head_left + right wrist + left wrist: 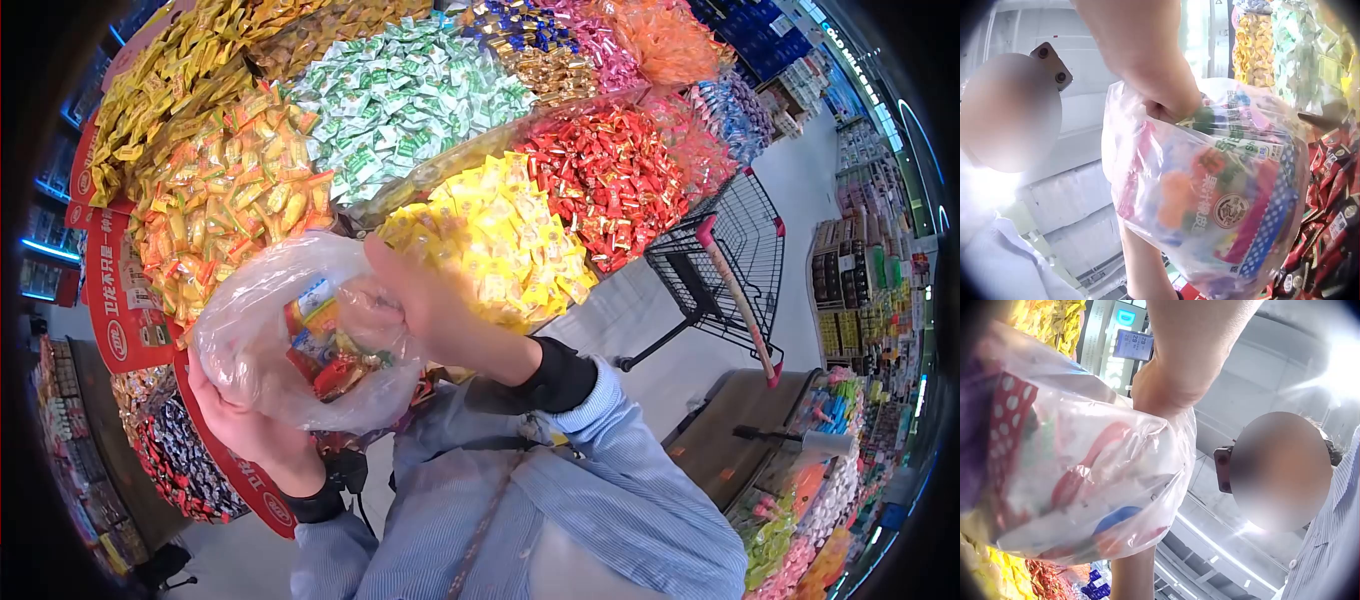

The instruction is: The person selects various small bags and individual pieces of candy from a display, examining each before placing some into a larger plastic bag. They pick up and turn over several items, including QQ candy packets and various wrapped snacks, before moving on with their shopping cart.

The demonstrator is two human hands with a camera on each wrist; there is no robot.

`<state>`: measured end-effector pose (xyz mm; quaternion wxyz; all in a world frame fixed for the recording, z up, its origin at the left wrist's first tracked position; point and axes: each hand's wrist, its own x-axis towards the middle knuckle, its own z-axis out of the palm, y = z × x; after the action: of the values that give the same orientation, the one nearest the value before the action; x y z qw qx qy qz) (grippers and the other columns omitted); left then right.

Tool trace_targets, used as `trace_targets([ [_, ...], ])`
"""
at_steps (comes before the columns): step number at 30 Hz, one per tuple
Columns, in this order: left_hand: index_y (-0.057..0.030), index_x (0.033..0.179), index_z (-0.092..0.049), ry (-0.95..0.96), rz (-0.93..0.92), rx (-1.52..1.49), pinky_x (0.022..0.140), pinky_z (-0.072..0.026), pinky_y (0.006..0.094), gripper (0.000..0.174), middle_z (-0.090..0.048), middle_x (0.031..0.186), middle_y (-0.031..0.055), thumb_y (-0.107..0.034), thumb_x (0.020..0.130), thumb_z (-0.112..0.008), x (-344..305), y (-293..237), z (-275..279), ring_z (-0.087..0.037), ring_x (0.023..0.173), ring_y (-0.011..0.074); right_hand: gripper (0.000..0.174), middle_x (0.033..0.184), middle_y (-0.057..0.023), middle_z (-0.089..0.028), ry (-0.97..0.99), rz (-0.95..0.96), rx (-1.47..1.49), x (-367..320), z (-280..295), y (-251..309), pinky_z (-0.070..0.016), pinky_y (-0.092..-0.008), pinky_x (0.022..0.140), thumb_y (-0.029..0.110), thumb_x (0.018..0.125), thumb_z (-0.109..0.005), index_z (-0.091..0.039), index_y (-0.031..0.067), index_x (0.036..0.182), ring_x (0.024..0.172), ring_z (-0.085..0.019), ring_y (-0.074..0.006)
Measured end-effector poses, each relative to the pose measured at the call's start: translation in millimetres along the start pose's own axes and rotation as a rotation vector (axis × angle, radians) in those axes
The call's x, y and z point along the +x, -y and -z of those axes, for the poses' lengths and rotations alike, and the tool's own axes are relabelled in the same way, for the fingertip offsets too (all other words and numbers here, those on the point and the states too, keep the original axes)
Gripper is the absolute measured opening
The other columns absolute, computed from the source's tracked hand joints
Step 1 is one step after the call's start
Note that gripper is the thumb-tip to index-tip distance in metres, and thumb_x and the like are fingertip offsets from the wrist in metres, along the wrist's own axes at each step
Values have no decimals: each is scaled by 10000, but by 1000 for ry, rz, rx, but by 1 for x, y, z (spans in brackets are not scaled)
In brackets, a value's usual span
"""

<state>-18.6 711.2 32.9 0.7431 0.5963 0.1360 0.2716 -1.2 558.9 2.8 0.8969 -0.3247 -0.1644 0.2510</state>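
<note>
A clear plastic bag [240, 330] hangs between my two hands, its mouth spread toward me. Inside lie wrapped candies [340, 372] in red, blue and yellow. My left hand [245, 425] grips the bag at its left side, thumb at the rim in the left wrist view. On the opposite side my right hand [440, 310] holds the rim, its fingers curled just inside the mouth. Through the plastic, the right wrist view shows a wrapper with a blue dotted band [1257, 240]. The left fingertips are hidden behind the bag.
Heaped candy bins lie beyond my hands: orange-wrapped sticks [235, 180], green-and-white packets [405, 100], yellow packets [490, 235] and red candies [605, 180]. A black shopping cart [740, 260] stands to the right. Red signboard [120, 290] edges the left bins.
</note>
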Motion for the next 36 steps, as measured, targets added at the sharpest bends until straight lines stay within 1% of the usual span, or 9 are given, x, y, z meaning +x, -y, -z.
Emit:
trace_targets([
  [4,-66,812,-507,469,502,-734,442,-387,200,248,-470,578,-12,-255,894,-369,30,-2,22,-393,425,80,493,505,45,-219,-87,76,-33,16,6,-3,-197,-220,454,462,892,-287,-265,130,529,464,-241,-79],
  [6,-85,746,-493,229,511,-582,422,-364,186,255,-426,523,-28,-247,895,-366,25,-1,3,-350,394,67,462,514,48,-249,-242,107,-82,23,22,-12,-192,-217,446,418,896,-333,-291,130,538,472,-261,-64],
  [11,-43,1021,-532,528,718,-453,665,-456,265,339,-588,923,56,-324,861,-430,47,51,29,-559,800,138,197,615,45,-396,-492,29,-203,17,75,-25,-265,-178,440,256,868,-457,-519,72,833,528,-367,-29],
  [13,-52,1027,-532,388,717,-337,688,-462,266,332,-589,937,44,-324,860,-440,35,46,10,-564,822,144,190,635,50,-416,-502,10,-239,10,90,-26,-287,-162,451,224,857,-477,-538,62,936,537,-387,-26],
  [17,-56,1054,-529,318,784,-326,690,-484,270,319,-588,990,52,-297,876,-422,28,45,-5,-575,859,151,345,503,39,-384,-571,349,-762,8,95,-26,-289,-191,390,348,868,-450,-445,98,631,405,-353,-43],
  [19,-58,1047,-532,324,818,-339,687,-485,273,314,-589,982,48,-298,875,-425,26,40,-7,-576,852,149,301,551,23,-433,-609,41,-414,-4,81,-4,-328,-193,418,311,868,-462,-462,77,679,438,-390,-47],
  [28,-40,1048,-524,410,801,-395,789,-434,285,325,-576,995,56,-296,866,-438,36,58,8,-546,905,159,124,732,-32,-532,-761,431,-660,-23,101,31,-401,-206,535,137,858,-479,-485,14,848,588,-495,-72],
  [33,-38,1010,-539,427,794,-425,606,-462,232,298,-600,856,55,-261,896,-378,36,59,8,-560,695,104,106,699,-28,-540,-797,371,-625,-28,103,26,-397,-198,533,123,856,-474,-483,19,838,576,-497,-70],
  [36,-36,1049,-520,423,773,-394,743,-433,274,321,-576,971,60,-288,870,-431,36,57,7,-541,861,150,81,697,-26,-545,-818,350,-650,-35,100,17,-395,-193,545,100,847,-475,-477,20,835,585,-496,-67],
])
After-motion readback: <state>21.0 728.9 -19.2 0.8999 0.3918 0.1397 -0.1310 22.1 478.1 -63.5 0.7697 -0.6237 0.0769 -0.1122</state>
